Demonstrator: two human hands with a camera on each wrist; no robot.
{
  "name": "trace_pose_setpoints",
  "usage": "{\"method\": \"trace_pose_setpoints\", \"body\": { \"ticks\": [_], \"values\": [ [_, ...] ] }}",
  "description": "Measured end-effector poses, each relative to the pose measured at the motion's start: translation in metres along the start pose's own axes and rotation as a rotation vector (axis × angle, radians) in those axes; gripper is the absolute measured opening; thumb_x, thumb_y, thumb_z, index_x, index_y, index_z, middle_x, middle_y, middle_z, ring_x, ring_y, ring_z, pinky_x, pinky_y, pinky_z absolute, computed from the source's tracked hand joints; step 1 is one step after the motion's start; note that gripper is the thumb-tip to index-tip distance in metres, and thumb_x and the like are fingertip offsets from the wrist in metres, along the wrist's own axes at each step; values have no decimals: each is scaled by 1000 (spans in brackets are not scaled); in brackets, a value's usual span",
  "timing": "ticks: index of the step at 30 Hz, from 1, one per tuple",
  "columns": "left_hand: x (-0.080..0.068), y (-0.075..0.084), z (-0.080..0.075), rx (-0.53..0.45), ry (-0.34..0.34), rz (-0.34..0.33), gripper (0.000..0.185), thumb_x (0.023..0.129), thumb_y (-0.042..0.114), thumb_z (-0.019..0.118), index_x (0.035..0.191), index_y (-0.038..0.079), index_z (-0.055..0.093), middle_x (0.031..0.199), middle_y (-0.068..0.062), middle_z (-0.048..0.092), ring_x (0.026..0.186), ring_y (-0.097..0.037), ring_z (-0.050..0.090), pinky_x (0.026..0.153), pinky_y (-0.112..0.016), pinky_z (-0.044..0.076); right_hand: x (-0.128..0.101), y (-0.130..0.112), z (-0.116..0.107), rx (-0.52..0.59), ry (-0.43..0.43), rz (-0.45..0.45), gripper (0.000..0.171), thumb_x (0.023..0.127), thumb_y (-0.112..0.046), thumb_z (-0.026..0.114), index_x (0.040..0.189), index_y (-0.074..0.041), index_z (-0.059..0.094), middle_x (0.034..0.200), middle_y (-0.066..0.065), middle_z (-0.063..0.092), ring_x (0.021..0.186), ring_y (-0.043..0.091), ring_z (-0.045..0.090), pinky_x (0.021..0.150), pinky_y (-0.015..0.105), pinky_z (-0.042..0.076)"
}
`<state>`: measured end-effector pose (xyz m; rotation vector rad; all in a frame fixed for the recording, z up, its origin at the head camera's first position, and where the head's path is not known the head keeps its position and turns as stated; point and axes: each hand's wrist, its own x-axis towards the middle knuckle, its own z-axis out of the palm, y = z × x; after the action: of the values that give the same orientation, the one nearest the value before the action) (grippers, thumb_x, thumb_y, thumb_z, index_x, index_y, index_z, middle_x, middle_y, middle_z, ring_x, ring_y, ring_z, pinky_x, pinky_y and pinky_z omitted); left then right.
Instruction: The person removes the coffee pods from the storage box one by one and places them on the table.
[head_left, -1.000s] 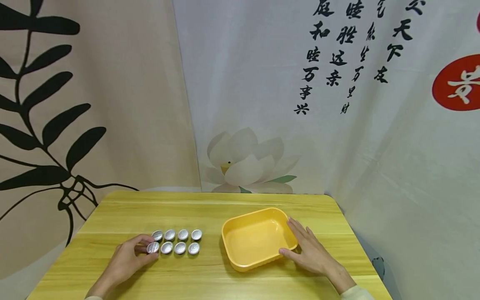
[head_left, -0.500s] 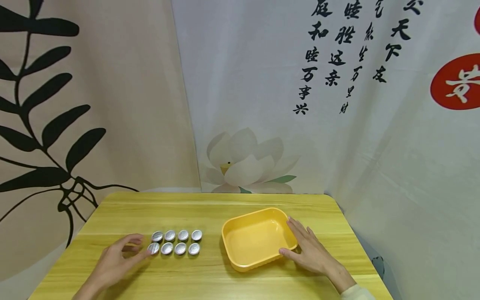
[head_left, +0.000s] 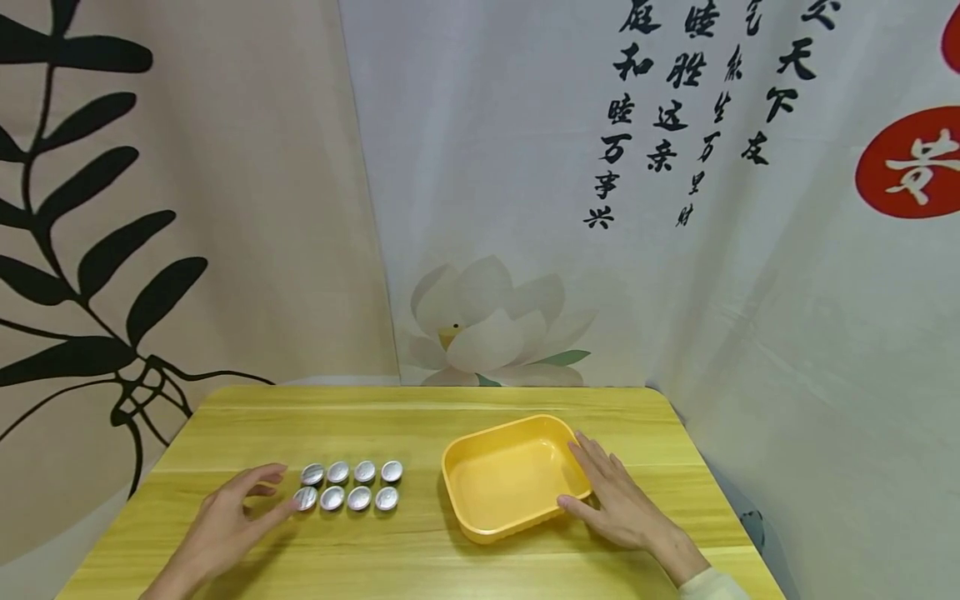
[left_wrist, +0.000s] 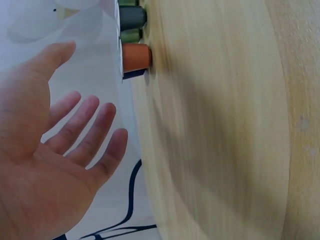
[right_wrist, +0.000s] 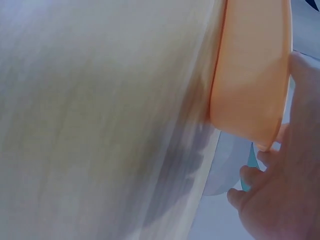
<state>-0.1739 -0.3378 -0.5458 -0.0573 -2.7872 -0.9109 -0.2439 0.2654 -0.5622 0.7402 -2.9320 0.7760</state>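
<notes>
Wooden table carries everything; camera drift between frames is tiny, layout otherwise unchanged.

Yellow plastic tray sits right of centre, same spot as a second ago. Right hand stays flat against its near-right corner, fingers straight along the rim and thumb at the front edge, steadying it, not curled around it. Right wrist view agrees: tray edge-on, hand beside it.

Silver foil-topped capsules: eight, two rows of four, left of the tray and well apart from it. None in the tray.

Main change is the left hand. A second ago its fingers were closed around the near-left capsule. Now it has backed off toward the near-left, fingers spread and relaxed, holding nothing; thumb tip just beside that capsule, can't tell if touching. Left wrist view confirms: open palm, nothing in it, coloured capsule bodies seen side-on beyond the fingertips.

My read: the grasp was let go or reset, not a pickup. Grid intact, no capsule moved, transfer not started.
</notes>
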Motion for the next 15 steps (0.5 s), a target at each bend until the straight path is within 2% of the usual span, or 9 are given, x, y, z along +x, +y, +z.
{"method": "trace_pose_setpoints", "body": {
  "ticks": [5, 7, 10, 13, 15],
  "values": [
    [2, 3, 1, -5, -4, 17, 63, 97, 42, 92, 145, 8, 70, 133, -16, 80, 113, -36, 77, 76, -24, 59, -4, 3, 1, -9, 20, -17, 84, 114, -52, 61, 180, -12, 28, 192, 13, 12, 174, 50, 23, 135, 78, 23],
    [2, 3, 0, -1, -10, 21, 66, 98, 44, 90, 148, 7, 68, 139, -19, 77, 118, -39, 76, 79, -30, 62, -5, 3, 0, -19, 45, -31, 81, 115, -50, 62, 179, -13, 30, 191, 12, 16, 173, 49, 26, 135, 78, 25],
    [-1, 4, -2, 14, -16, 27, 73, 100, 47, 88, 154, 6, 63, 149, -25, 70, 128, -48, 72, 91, -51, 67, -6, 4, -3, -57, 101, -64, 78, 113, -49, 65, 177, -13, 37, 188, 12, 28, 170, 48, 34, 133, 76, 30],
    [-4, 3, -4, 31, -20, 29, 79, 101, 50, 86, 159, 6, 58, 158, -31, 61, 136, -59, 64, 100, -77, 59, -7, 7, -8, -105, 158, -83, 77, 112, -48, 68, 175, -12, 42, 184, 12, 39, 167, 47, 41, 131, 74, 35],
    [-6, 2, -6, 40, -30, 25, 83, 101, 52, 85, 162, 5, 54, 162, -35, 55, 140, -64, 58, 100, -85, 54, -8, 11, -10, -132, 186, -83, 79, 110, -49, 70, 174, -12, 43, 181, 13, 43, 164, 47, 45, 129, 72, 39]
  ]
}}
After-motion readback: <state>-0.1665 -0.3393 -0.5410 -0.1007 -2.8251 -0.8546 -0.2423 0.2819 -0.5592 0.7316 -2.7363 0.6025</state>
